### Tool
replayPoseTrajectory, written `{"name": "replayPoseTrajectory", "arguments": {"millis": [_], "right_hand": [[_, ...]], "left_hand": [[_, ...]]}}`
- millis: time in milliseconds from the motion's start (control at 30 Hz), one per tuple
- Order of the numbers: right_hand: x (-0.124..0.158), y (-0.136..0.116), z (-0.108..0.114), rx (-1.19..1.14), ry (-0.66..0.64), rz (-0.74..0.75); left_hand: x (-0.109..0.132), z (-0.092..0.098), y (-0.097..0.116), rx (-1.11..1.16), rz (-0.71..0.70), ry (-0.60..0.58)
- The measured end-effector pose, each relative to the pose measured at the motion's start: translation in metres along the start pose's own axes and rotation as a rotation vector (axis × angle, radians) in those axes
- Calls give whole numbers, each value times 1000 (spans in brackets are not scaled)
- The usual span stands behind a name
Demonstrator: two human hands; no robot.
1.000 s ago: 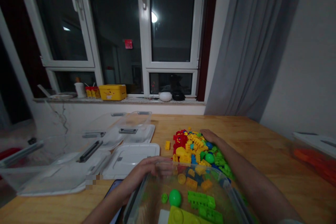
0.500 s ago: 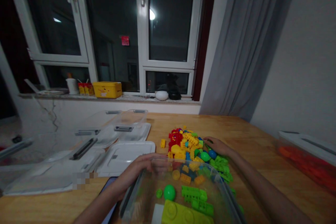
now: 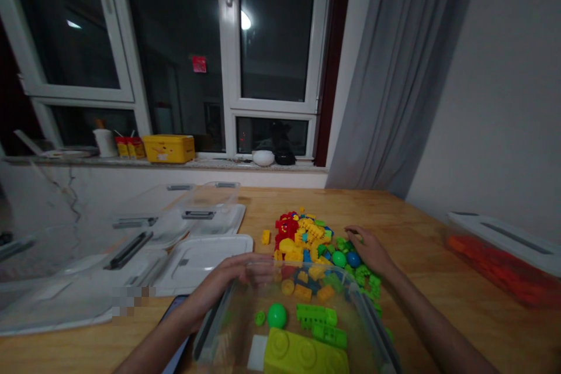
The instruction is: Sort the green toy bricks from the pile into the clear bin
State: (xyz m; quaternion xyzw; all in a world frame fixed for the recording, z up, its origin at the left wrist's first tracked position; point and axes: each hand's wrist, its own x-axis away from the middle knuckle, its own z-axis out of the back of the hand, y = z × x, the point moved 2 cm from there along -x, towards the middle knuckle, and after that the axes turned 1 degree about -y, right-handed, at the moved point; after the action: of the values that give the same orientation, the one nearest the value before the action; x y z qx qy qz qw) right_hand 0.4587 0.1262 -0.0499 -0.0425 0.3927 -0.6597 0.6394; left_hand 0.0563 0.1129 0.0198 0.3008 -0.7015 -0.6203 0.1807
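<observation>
A clear plastic bin stands at the front of the table. My left hand is closed on its far left rim. Inside it lie a green ball, a small round green piece, green toy bricks and a big yellow-green block. Beyond the bin spreads a pile of toy bricks, mostly red, yellow and green. My right hand is at the pile's right side, fingers curved and apart over green pieces. Near it are a second green ball and a blue ball.
Clear bins and white lids cover the left side of the wooden table. At the right edge stands a lidded bin of orange-red pieces. A dark flat object lies beneath my left forearm. One yellow brick sits apart.
My right hand has drawn slightly away from the pile, and more green pieces show beside its fingers. My left hand keeps its hold on the bin. The view has turned slightly right.
</observation>
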Motion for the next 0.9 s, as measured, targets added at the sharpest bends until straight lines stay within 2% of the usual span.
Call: {"name": "replayPoseTrajectory", "arguments": {"millis": [300, 433, 567, 900], "right_hand": [[1, 10, -11, -24, -131, 27], [-1, 9, -9, -47, -123, 27], [-6, 16, -11, -25, -93, -16], [-5, 26, -20, 183, -99, -101]], "left_hand": [[-1, -1, -1, 9, 4, -7], [0, -3, 1, 27, 6, -29], [0, -1, 0, -6, 12, 5], [4, 0, -1, -36, 5, 59]]}}
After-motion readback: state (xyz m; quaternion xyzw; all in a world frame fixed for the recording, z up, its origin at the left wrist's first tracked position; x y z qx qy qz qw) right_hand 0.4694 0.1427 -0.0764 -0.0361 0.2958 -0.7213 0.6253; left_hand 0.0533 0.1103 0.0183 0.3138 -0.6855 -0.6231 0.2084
